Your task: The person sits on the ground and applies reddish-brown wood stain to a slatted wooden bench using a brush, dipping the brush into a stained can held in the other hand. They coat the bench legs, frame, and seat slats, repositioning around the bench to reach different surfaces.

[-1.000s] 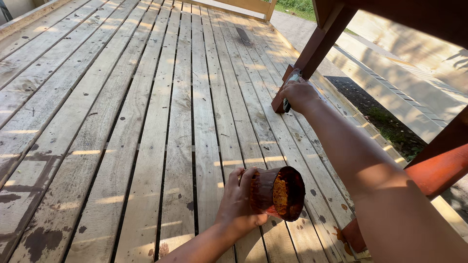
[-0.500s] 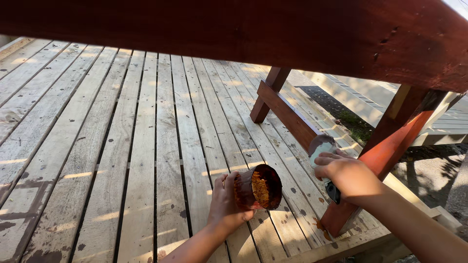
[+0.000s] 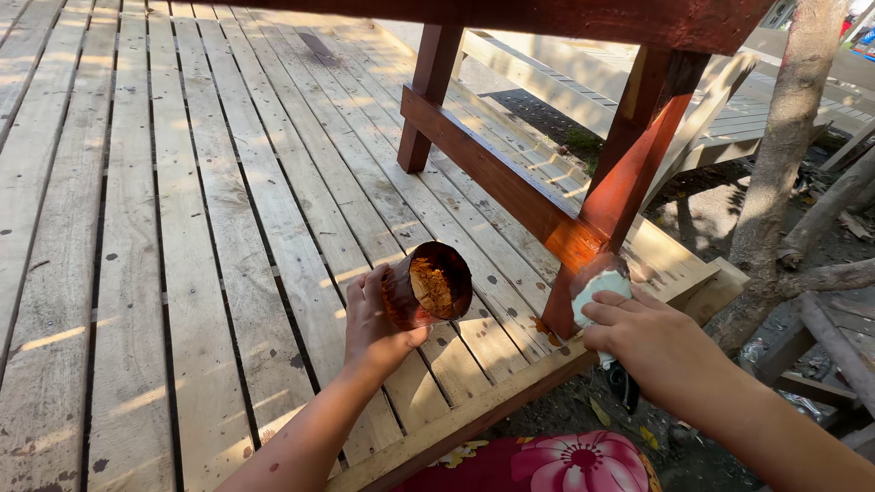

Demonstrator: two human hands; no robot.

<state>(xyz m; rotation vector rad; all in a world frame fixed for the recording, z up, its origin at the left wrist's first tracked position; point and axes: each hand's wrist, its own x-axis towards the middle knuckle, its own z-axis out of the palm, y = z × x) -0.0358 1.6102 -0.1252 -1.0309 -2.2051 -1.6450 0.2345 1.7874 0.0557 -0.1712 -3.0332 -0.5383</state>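
Note:
My left hand (image 3: 369,321) grips a small stained can (image 3: 427,284) tilted on its side, its mouth showing orange-brown paint inside. My right hand (image 3: 649,337) holds a paintbrush (image 3: 599,282) whose pale bristles press against the foot of a red-brown wooden leg (image 3: 629,150). The brush's dark handle sticks out below my hand. A red-brown crossbar (image 3: 488,173) joins this leg to a second leg (image 3: 424,91) further back. Both stand on a pale plank deck (image 3: 182,228).
A red-brown tabletop edge (image 3: 547,14) runs across the top. A tree trunk (image 3: 784,137) and bare ground with litter lie to the right past the deck's edge (image 3: 474,415). Red flowered fabric (image 3: 538,460) shows at the bottom.
My right hand came back from the far leg with the brush and now presses it on the near leg's foot. The view swung right; the can stays in my left hand.

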